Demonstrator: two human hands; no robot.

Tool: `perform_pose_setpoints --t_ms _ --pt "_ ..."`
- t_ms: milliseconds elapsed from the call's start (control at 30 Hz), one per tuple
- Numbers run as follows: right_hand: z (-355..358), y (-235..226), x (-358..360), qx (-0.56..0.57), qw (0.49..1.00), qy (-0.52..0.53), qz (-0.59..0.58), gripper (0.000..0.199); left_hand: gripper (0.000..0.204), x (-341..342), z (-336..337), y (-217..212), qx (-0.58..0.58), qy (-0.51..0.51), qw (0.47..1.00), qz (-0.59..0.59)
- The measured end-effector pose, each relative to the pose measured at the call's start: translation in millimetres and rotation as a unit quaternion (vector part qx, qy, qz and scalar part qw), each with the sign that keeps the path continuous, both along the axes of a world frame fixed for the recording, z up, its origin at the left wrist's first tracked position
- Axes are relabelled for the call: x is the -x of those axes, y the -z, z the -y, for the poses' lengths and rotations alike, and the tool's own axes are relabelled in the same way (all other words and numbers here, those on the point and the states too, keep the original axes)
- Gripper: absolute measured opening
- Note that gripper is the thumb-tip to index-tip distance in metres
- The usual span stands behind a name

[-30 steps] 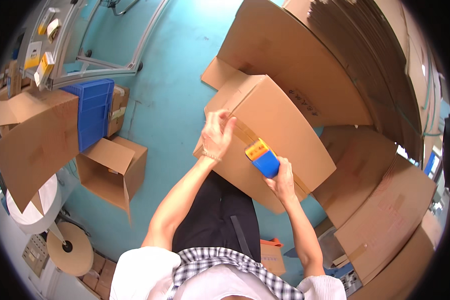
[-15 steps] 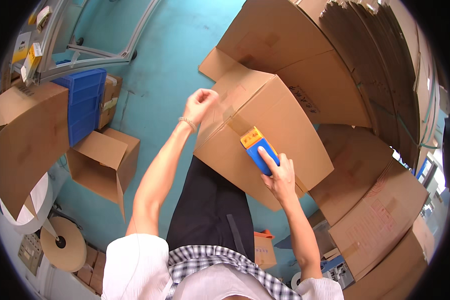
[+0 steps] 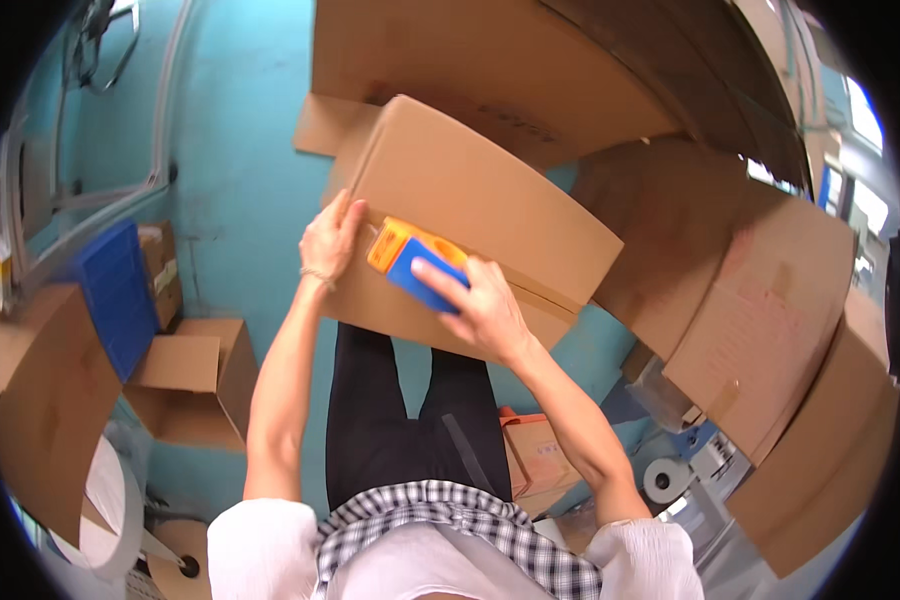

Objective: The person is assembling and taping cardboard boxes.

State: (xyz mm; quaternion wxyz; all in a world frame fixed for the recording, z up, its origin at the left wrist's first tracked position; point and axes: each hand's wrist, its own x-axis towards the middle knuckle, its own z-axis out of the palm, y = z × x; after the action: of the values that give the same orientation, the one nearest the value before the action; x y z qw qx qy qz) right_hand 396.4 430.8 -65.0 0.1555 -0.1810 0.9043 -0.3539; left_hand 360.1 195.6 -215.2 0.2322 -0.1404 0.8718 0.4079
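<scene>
Head view gives us one closed cardboard box [image 3: 470,200] tilted before us, brown and matte, with a taped seam along its near face. We count one tape dispenser [image 3: 417,262], orange with a blue plastic handle, lying against that seam. Our right hand [image 3: 480,305] wraps its fingers around the handle; our left hand [image 3: 330,240] lies flat with fingers together on the box's left edge. Around us we count one open empty carton [image 3: 195,380] on the turquoise floor [image 3: 240,170], one blue crate [image 3: 118,295], and large flattened cardboard sheets [image 3: 760,320] crowding the right.
</scene>
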Motion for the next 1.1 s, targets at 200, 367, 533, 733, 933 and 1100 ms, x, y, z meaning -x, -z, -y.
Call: perform_pose_setpoints --t_ms 200,367,533,733,933,1100 --pt "-217 -41 -139 -0.076 0.994 0.016 0.075 0.07 0.068 18 -5 -2 0.012 0.033 0.999 0.041" --pt "-316 -27 -205 -0.214 0.97 0.065 0.094 0.069 0.06 20 -11 -9 0.054 0.021 0.997 0.051" --pt "-327 16 -218 -0.177 0.976 0.097 0.087 0.075 0.057 -44 -118 -2 0.272 -0.093 0.872 -0.396" --pt "-364 38 -230 -0.109 0.988 0.078 0.076 0.088 0.086 -201 -342 -32 0.016 0.399 0.908 -0.129" --pt "-344 105 -219 -0.234 0.961 0.083 0.124 0.079 0.078 -210 -365 -36 0.116 0.414 0.879 -0.206" --pt "-296 146 -181 -0.185 0.902 0.276 0.275 0.07 0.071 -202 -365 -26 0.147 0.393 0.881 -0.216"
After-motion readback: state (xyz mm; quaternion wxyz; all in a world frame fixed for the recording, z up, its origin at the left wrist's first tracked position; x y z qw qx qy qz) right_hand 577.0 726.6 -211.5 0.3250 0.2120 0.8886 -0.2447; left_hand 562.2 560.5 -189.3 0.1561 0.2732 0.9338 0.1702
